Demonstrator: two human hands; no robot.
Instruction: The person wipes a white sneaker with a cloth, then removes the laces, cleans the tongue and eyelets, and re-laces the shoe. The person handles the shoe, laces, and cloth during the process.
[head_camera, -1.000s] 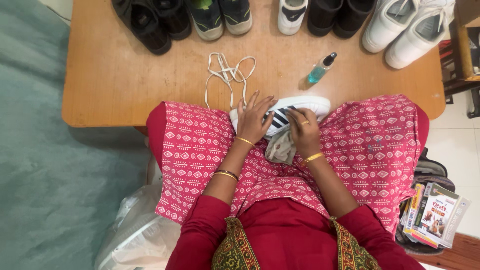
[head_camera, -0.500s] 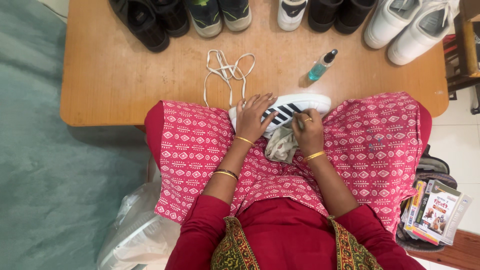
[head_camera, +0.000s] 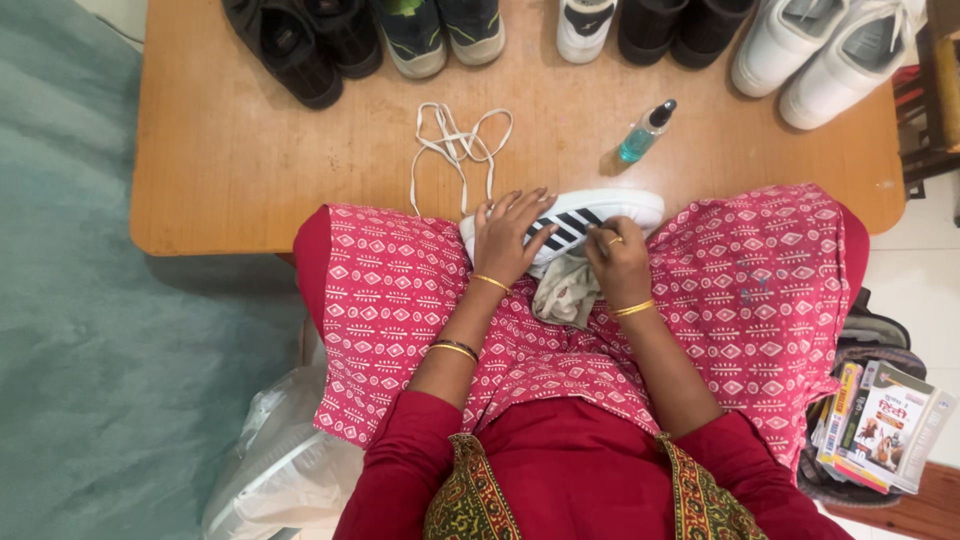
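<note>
A white sneaker with black stripes (head_camera: 592, 212) lies on its side across my lap, on the pink patterned cloth. My left hand (head_camera: 508, 238) rests flat on the shoe's heel end, fingers spread over it. My right hand (head_camera: 618, 262) grips a crumpled greyish cloth (head_camera: 566, 291) and presses it against the shoe's side. White shoelaces (head_camera: 455, 140) lie loose on the wooden table (head_camera: 250, 160) just beyond my knees. A small spray bottle with blue-green liquid and a black cap (head_camera: 646, 132) lies on the table above the shoe.
Several shoes line the table's far edge: black ones (head_camera: 300, 45), grey-green ones (head_camera: 440, 30), and white sneakers (head_camera: 825, 50) at the right. A clear plastic bag (head_camera: 275, 455) sits at my left, books in a bag (head_camera: 880, 425) at my right. Teal carpet covers the floor.
My right hand with the cloth has shifted slightly along the shoe's side. My left hand stays on the shoe.
</note>
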